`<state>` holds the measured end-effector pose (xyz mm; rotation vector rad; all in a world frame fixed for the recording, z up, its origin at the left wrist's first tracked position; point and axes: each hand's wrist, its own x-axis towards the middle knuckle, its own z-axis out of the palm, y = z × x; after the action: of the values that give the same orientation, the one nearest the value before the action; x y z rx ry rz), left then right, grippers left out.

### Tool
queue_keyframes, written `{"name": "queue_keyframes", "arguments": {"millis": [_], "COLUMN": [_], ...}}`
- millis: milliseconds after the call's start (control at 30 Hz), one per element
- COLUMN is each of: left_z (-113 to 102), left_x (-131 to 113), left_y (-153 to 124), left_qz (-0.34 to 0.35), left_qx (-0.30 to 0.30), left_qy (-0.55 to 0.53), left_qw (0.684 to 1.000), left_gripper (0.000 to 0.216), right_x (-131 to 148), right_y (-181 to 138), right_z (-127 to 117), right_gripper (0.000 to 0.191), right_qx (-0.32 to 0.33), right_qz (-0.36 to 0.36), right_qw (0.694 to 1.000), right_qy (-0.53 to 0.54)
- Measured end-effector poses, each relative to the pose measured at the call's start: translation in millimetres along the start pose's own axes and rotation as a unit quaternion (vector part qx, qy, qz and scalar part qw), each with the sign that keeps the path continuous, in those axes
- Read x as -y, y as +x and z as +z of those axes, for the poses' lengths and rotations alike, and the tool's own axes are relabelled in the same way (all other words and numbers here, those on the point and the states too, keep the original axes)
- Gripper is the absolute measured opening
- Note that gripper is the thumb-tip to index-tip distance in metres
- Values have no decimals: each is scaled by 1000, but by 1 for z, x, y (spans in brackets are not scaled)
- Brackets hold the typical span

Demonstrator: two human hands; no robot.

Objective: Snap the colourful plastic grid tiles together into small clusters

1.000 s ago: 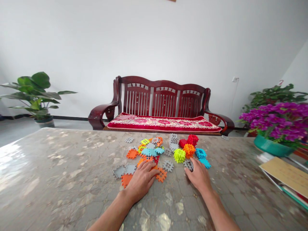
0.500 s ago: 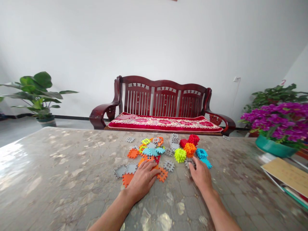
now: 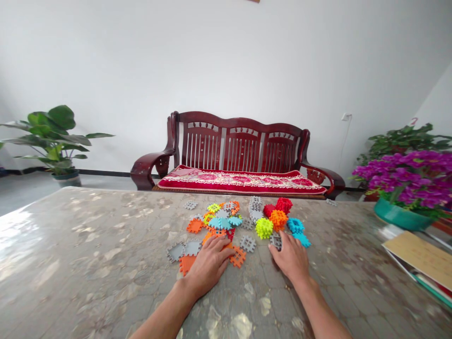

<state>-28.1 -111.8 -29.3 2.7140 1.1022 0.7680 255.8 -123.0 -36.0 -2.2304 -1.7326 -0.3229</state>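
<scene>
My left hand (image 3: 212,256) lies flat, fingers stretched, over several orange interlocking tiles; an orange lattice tile (image 3: 238,257) shows by its thumb. Left of it are grey notched tiles (image 3: 192,246) and an orange tile (image 3: 187,264). My right hand (image 3: 291,254) rests with thumb and index finger apart beside a grey lattice tile (image 3: 276,241), which it partly covers; whether it presses on it I cannot tell. Just beyond are a yellow-green cube (image 3: 264,228), an orange cube (image 3: 278,219) and blue assembled pieces (image 3: 295,225). Another grey lattice tile (image 3: 247,243) lies between the hands.
Red cubes (image 3: 283,205) and stacked grey pieces (image 3: 255,205) stand behind. Light-blue tiles (image 3: 221,222) lie in the loose pile. On the right are a teal flower pot (image 3: 402,214) and papers (image 3: 420,256). A wooden bench (image 3: 243,146) stands past the patterned table (image 3: 106,263).
My right hand has shifted slightly left and its thumb has moved nearer me, uncovering more of the grey lattice tile. My left hand stays where it was.
</scene>
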Motion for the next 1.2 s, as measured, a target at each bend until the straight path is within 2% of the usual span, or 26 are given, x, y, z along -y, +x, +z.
{"name": "queue_keyframes", "arguments": {"millis": [167,467,667,933,1200], "left_z": [1,2,3,2,1], "left_x": [0,1,2,2,0], "left_y": [0,0,0,0,1], "left_qz": [3,8,13,8,8], "left_qx": [1,-2,-10,-7,-4], "left_qy": [-2,1,4,-2,-2], "left_qw": [1000,1000,1000,1000,1000], "left_gripper": [31,31,32,31,32], "right_x": [-3,-14,-15,-11,-16], "right_y": [2,-4,-1,1,3], "right_z": [0,1,2,1,12], "right_gripper": [41,47,46,47,43], "right_qx": [4,-15,-81,-6,-6], "right_qz": [-15,-10,-10,-4,-25], "right_qw": [1000,999,995,1000,1000], "right_qy": [-10,32,63,2,2]}}
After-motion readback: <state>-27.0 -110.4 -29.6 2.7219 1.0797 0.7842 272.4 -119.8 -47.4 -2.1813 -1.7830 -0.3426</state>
